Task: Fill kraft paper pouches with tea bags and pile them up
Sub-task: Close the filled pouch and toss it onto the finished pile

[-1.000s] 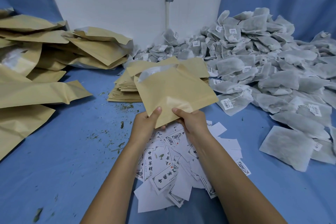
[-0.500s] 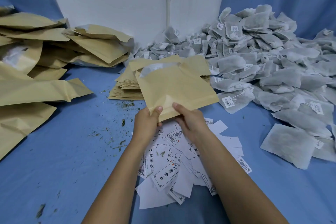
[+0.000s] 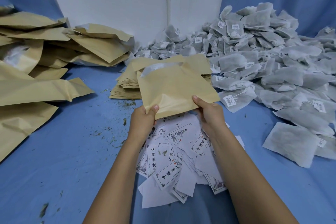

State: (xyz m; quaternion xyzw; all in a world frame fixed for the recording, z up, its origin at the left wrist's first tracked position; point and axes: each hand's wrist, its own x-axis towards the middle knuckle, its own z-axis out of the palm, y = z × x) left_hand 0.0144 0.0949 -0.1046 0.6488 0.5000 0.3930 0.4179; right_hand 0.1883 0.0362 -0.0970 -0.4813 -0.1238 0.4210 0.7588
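A flat kraft paper pouch [image 3: 172, 89] is held up over the middle of the blue surface, its open mouth pointing away and showing a pale lining. My left hand [image 3: 142, 120] pinches its near left corner. My right hand [image 3: 209, 112] grips its near right edge. Behind the pouch lies a stack of flat empty pouches [image 3: 125, 87]. A big heap of grey-white tea bags [image 3: 263, 54] with small tags fills the right side. Filled, puffy kraft pouches [image 3: 45, 56] are piled at the left.
Loose white printed label cards [image 3: 174, 158] lie scattered under my forearms. Tea crumbs [image 3: 109, 132] dot the blue cloth [image 3: 54, 169] left of centre. A white wall with a thin pipe [image 3: 169, 5] stands at the back. A few single tea bags [image 3: 291, 145] lie at the near right.
The pouch has turned a little clockwise in my hands. My right hand has slid outward along the near edge toward the right corner; my left hand keeps its grip.
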